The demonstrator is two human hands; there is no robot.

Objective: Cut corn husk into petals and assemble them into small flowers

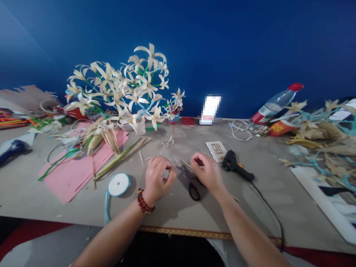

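My left hand (158, 180), with a red bead bracelet (144, 201) on its wrist, is raised over the table with thumb and fingers curled into a pinch. Whatever may be between them is too small to make out. Opposite it, my right hand (207, 172) is closed, and a thin pale strip of dried husk (187, 162) sticks out from its fingertips toward the left hand. Scissors with black handles (194, 191) lie on the table between and below the hands, partly hidden by the right one. The hands are apart.
A roll of light blue tape (119, 184) lies left, near pink sheets (66, 178) topped with husks. Husk flowers (133, 92) stand in cups behind. To the right are a black glue gun (236, 167) with its cord, a bottle (274, 105) and a white tray (322, 204).
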